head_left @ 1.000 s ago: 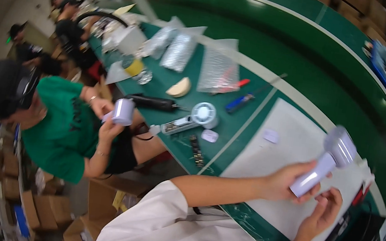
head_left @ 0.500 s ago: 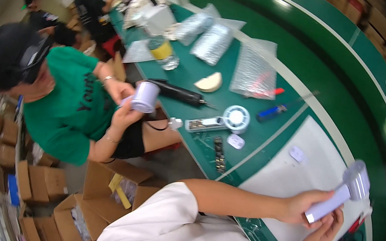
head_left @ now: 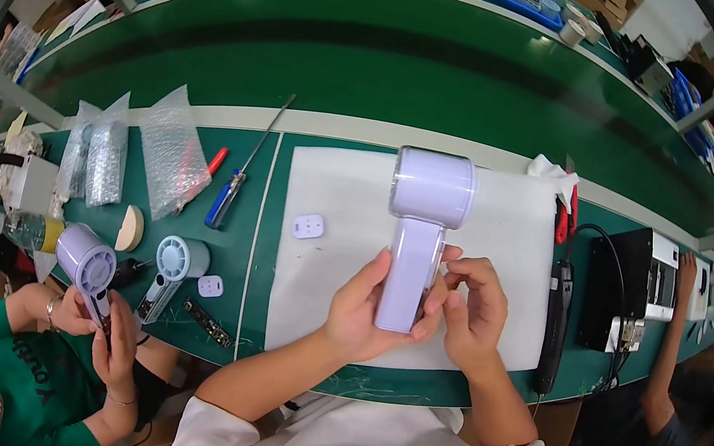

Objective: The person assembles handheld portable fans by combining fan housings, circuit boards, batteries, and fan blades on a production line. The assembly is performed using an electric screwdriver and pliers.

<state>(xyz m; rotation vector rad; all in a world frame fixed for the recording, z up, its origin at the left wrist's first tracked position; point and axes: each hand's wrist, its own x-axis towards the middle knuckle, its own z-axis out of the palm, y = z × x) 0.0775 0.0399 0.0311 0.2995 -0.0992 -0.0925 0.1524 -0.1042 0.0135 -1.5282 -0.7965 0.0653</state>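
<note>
A lavender handheld fan [head_left: 410,272] with a wide round head stands upright above a white mat [head_left: 503,236]. My left hand [head_left: 363,307] wraps round its handle, thumb on one side and fingertips on the other. Close to the handle's right edge is my right hand [head_left: 476,319], its fingers bent and thumb apart from the index finger. Nothing shows between those fingers; whether they touch the handle I cannot tell. On the mat's left part lies a small lavender plate with holes [head_left: 308,227].
Left of the mat lie a blue-handled screwdriver [head_left: 226,202], bubble-wrap pouches [head_left: 172,154] and an opened light-blue fan [head_left: 176,262]. A person in green holds another lavender fan [head_left: 88,261]. On the right are a black electric screwdriver [head_left: 555,326], red-handled pliers [head_left: 566,219] and a black box [head_left: 621,281].
My view has swung right, so the mat is now central. The fan has turned upright with its handle toward me. My right hand has come off its underside to beside it.
</note>
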